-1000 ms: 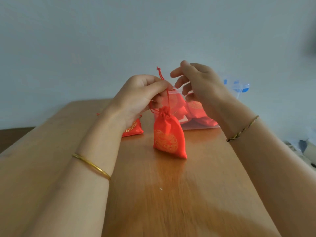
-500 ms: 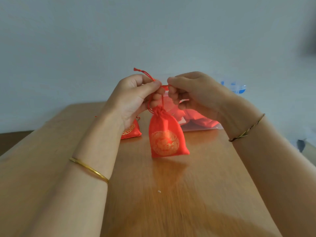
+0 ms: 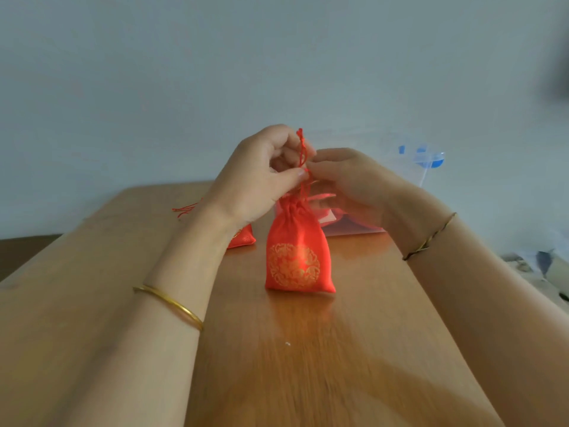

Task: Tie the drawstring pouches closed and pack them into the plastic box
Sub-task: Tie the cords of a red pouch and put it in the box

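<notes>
A red drawstring pouch [image 3: 297,251] with a gold round pattern stands upright on the wooden table [image 3: 308,349], its neck gathered. My left hand [image 3: 261,177] pinches its red cord [image 3: 302,151] and holds it straight up above the neck. My right hand [image 3: 351,180] is just right of the cord, fingertips touching the strings near the neck. Behind my hands lies the clear plastic box [image 3: 360,228] with red pouches inside, mostly hidden. A second red pouch [image 3: 243,237] lies behind my left wrist.
A clear lid with blue clips [image 3: 426,158] stands behind the box against the pale wall. Loose red cords [image 3: 184,208] trail at the table's far left. Cluttered items [image 3: 542,266] sit off the table's right edge.
My left hand has lifted the cord from pointing left to straight up. My right hand has loosened from a fist into reaching fingertips. The pouch now stands squarer on the table.
</notes>
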### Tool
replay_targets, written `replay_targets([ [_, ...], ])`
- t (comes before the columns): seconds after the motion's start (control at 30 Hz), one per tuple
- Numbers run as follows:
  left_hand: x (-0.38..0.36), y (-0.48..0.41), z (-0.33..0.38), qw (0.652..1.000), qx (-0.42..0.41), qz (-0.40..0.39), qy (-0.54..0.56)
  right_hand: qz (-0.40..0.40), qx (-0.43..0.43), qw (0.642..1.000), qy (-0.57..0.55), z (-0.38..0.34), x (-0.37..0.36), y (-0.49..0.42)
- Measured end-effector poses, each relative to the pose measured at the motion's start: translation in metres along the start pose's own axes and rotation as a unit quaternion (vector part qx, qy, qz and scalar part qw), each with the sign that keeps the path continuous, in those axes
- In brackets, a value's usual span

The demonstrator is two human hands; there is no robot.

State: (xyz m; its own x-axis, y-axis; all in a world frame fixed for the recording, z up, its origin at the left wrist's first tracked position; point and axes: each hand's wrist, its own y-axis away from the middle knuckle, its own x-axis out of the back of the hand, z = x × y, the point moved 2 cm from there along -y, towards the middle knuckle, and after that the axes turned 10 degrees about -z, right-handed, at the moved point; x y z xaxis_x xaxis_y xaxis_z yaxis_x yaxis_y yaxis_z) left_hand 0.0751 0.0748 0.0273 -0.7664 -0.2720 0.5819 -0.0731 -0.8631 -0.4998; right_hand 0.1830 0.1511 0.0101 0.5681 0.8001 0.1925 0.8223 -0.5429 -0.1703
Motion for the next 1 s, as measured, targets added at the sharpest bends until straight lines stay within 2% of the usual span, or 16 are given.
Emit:
replay_targets([
  [0.13, 0.0, -0.001, -0.002, 0.995, -0.037, 0.056, -0.079, -0.047, -0.026, 0.995, -0.079, 0.006, 0.005, -0.001],
  [0.27, 0.0, -0.001, -0.003, 0.989, -0.062, 0.099, -0.094, -0.099, -0.046, 0.989, -0.101, 0.01, 0.006, 0.0],
  [0.37, 0.001, -0.001, -0.005, 0.989, -0.056, 0.107, -0.087, -0.104, -0.048, 0.988, -0.108, 0.01, 0.004, 0.001],
  [0.47, 0.002, -0.001, -0.008, 0.991, -0.033, 0.11, -0.067, -0.073, -0.052, 0.991, -0.102, 0.008, 0.007, 0.0],
  [0.6, 0.003, -0.001, -0.014, 0.993, 0.015, 0.102, 0.059, 0.002, -0.023, 0.998, -0.05, 0.004, 0.013, 0.002],
  [0.8, 0.007, 0.005, -0.027, 0.949, 0.15, 0.077, 0.268, 0.097, -0.008, 0.995, 0.005, 0.001, 0.021, 0.005],
  [0.9, 0.007, 0.005, -0.029, 0.93, 0.177, 0.069, 0.313, 0.128, -0.012, 0.991, -0.032, 0.002, 0.022, 0.005],
  [1.0, 0.008, 0.004, -0.032, 0.929, 0.217, 0.101, 0.281, 0.126, -0.009, 0.984, -0.127, 0.003, 0.02, 0.002],
])
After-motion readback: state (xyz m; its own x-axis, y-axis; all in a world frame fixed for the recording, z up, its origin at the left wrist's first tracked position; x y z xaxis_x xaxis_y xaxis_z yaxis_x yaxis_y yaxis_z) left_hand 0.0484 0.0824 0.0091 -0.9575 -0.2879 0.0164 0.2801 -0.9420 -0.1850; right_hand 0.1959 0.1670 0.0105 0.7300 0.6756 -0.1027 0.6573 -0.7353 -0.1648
